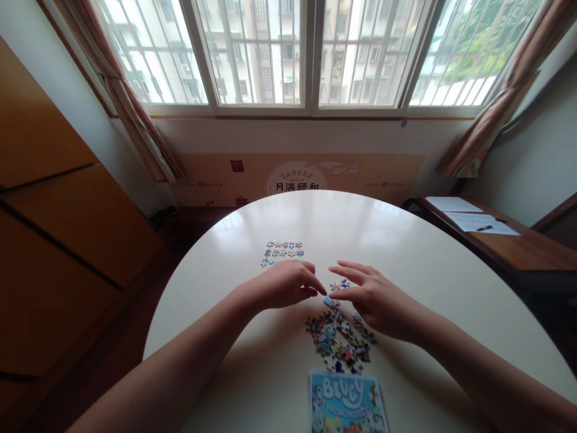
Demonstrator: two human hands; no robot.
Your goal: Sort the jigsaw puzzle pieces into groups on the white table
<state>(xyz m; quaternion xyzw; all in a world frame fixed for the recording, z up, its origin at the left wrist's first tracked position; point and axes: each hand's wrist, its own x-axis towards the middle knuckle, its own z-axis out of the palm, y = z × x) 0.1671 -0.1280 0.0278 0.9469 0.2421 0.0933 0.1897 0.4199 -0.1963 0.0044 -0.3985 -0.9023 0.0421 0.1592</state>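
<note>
Left hand (291, 282) reaches in with fingers curled down, tips at a small light-blue cardboard jigsaw piece (328, 300); can't tell if it is pinching it. Right hand (372, 294) is open, fingers spread, index tip at the same piece, contact unclear. Piece is on or just above the round glossy white table (451, 270), between the hands, at the far side of a loose heap of multicoloured jigsaw pieces (324, 340). Beyond the left hand, small interlocking jigsaw pieces in three rows (285, 253), nearest row partly hidden by the hand. Edges: table curves round left, far and right; heap and rows sit well inside the rim, wide white surface on both outer sides of the arms, and more between rows and far edge. Separate brown wooden side table (541, 246) stands past the right rim, with white paper sheets (460, 206) and a dark pen (485, 228). Writing: blue rectangular printed box or card (345, 415), just nearer than the heap, reads "BLUEY", with "FANZINE PROJECT" below; bottom out of frame. Beige printed panel (387, 174) under the window reads "ZANKEE" and "月满颐和"; side lettering too small.
</note>
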